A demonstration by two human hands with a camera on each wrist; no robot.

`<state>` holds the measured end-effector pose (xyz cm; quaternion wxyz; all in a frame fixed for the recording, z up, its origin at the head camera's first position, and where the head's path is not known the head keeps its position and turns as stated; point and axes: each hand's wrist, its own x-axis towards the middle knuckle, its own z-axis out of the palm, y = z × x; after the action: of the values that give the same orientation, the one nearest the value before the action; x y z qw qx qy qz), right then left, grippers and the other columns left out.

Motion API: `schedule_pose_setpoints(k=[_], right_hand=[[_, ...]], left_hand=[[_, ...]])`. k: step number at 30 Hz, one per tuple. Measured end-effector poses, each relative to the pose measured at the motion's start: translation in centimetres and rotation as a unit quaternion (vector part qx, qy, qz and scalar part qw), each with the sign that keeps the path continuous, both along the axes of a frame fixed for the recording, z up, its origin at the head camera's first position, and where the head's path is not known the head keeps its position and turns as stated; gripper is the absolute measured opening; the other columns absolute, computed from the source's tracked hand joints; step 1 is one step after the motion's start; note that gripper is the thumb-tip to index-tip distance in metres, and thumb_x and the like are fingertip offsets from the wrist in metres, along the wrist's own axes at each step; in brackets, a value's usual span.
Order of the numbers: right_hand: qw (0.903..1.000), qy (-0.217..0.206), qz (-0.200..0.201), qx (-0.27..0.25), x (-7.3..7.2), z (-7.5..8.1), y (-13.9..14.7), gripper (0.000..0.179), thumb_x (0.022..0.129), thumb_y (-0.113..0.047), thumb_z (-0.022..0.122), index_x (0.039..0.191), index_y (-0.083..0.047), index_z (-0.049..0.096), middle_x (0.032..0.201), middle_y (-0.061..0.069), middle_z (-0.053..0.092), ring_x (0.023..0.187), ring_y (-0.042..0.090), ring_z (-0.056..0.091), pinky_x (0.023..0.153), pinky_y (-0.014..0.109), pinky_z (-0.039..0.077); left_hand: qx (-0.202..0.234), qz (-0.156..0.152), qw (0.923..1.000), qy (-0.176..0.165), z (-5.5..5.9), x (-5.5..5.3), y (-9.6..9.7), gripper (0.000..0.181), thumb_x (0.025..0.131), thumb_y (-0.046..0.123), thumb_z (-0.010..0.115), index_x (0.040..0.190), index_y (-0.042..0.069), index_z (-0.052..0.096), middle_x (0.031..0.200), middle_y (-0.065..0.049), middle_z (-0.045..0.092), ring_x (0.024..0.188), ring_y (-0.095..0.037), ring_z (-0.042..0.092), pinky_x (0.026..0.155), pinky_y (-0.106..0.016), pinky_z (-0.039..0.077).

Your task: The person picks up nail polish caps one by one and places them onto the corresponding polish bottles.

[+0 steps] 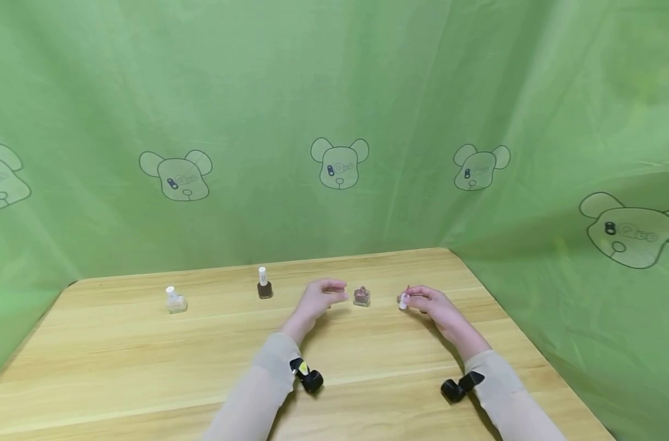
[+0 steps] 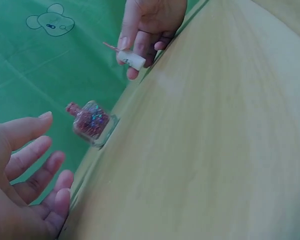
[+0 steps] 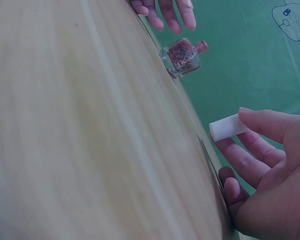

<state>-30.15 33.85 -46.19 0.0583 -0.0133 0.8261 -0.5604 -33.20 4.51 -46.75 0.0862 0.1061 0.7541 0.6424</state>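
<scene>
An uncapped nail polish bottle (image 1: 361, 297) with pinkish-red glitter stands upright on the table between my hands. Between thumb and fingers, my right hand (image 1: 430, 304) pinches the white nail polish cap (image 1: 403, 301). In the left wrist view its thin reddish brush (image 2: 110, 46) points up and away from the table, with the white cap end lower. My left hand (image 1: 319, 299) is just left of the bottle, fingers spread and relaxed, holding nothing. A small gap separates its fingertips from the glass (image 2: 94, 122).
Further left on the wooden table (image 1: 147, 373) stand a dark nail polish bottle (image 1: 265, 289) with a white cap and a clear one (image 1: 176, 304), also white-capped. A green curtain (image 1: 268, 92) with bear-head drawings rises behind the table and along its right side.
</scene>
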Motion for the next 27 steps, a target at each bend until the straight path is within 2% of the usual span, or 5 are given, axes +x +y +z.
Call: schedule_pose_setpoints(k=[6, 11, 17, 21, 27], right_hand=[[0.9999, 0.001, -0.014, -0.003, 0.1, 0.2, 0.0, 0.038, 0.092, -0.028, 0.066, 0.119, -0.001, 0.060, 0.132, 0.008, 0.063, 0.099, -0.001, 0.054, 0.087, 0.028, 0.037], [0.9998, -0.005, -0.019, -0.007, 0.2, 0.4, -0.1, 0.039, 0.092, -0.029, 0.066, 0.119, -0.002, 0.060, 0.113, -0.006, 0.073, 0.096, 0.002, 0.055, 0.085, 0.029, 0.038], [0.9999, -0.007, -0.008, -0.011, 0.3, 0.6, -0.2, 0.040, 0.093, -0.032, 0.065, 0.119, -0.001, 0.059, 0.100, -0.017, 0.071, 0.095, 0.004, 0.056, 0.085, 0.030, 0.037], [0.9997, -0.013, -0.008, -0.017, 0.2, 0.6, -0.3, 0.033, 0.093, -0.032, 0.065, 0.113, -0.006, 0.062, 0.105, -0.014, 0.068, 0.094, 0.005, 0.054, 0.084, 0.030, 0.037], [0.9996, -0.016, -0.006, -0.022, 0.3, 0.6, -0.4, 0.026, 0.093, -0.031, 0.066, 0.108, -0.010, 0.064, 0.130, 0.000, 0.060, 0.093, 0.005, 0.052, 0.081, 0.028, 0.039]], left_hand=[[-0.010, 0.004, 0.9999, 0.008, -0.3, 0.0, 1.7, 0.043, 0.081, 0.013, 0.077, 0.121, 0.004, 0.065, 0.121, -0.016, 0.067, 0.110, -0.028, 0.063, 0.099, -0.041, 0.050], [-0.015, 0.018, 0.9996, 0.016, -0.5, 0.2, 2.8, 0.044, 0.079, 0.010, 0.078, 0.121, 0.005, 0.066, 0.121, -0.014, 0.068, 0.114, -0.029, 0.063, 0.101, -0.041, 0.049], [-0.100, 0.051, 0.9929, 0.039, -0.5, 0.3, 3.6, 0.041, 0.078, 0.018, 0.080, 0.118, 0.015, 0.069, 0.115, -0.003, 0.072, 0.113, -0.025, 0.063, 0.106, -0.046, 0.042], [-0.156, 0.056, 0.9848, 0.051, -0.3, 0.3, 3.9, 0.045, 0.077, 0.025, 0.080, 0.120, 0.021, 0.068, 0.116, 0.002, 0.072, 0.118, -0.025, 0.061, 0.111, -0.051, 0.032], [-0.186, 0.054, 0.9783, 0.073, -0.6, 0.2, 3.9, 0.037, 0.077, 0.029, 0.080, 0.113, 0.025, 0.071, 0.108, 0.005, 0.074, 0.105, -0.020, 0.066, 0.104, -0.049, 0.036]])
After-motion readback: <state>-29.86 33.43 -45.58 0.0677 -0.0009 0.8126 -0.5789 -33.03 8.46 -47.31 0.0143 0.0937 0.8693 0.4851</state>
